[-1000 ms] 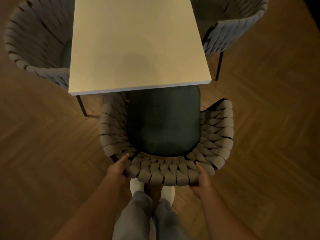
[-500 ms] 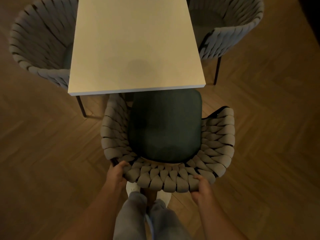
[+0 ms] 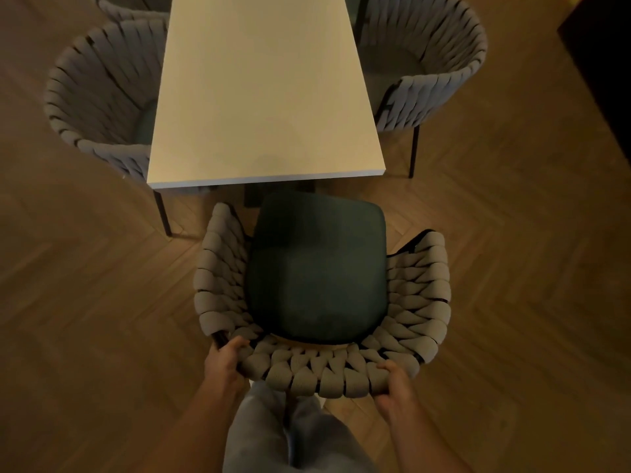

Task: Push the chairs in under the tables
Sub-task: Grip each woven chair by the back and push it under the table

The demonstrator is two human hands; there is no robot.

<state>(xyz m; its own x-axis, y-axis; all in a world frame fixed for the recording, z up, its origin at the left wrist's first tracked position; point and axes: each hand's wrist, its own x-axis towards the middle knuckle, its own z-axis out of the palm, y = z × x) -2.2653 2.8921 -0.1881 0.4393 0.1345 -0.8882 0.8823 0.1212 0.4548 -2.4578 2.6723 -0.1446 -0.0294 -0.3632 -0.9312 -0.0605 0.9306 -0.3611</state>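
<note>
Both hands are on the job: the left hand [image 3: 223,358] curls over the woven back rim of the near chair [image 3: 420,302] at its left rear corner, and the right hand [image 3: 392,382] clamps the same rim at the right rear corner, fingers wrapped round the thick braided cord. Just behind the chair stand the person's legs in grey trousers [image 3: 293,435], tight against the backrest. The chair sits out on the herringbone floor [image 3: 85,302], its dark green seat cushion [image 3: 317,268] fully exposed, the front edge of the cushion just short of the table [image 3: 266,97] end and not yet under it. It looks slightly off-centre too, shifted to the right of the table's middle. By my reading the push is yet to be made, and here is the danger: drive it straight from this line and the right arm of the chair could run wide of the tabletop corner, or the chair's front legs could catch the table leg [image 3: 162,209] or the dark frame under the end. Beyond the near chair, 2 more woven chairs flank the table, the left side chair [image 3: 99,90] and the right side chair [image 3: 437,63], both tucked close against the long edges, so a skewed shove could knock into either.
</note>
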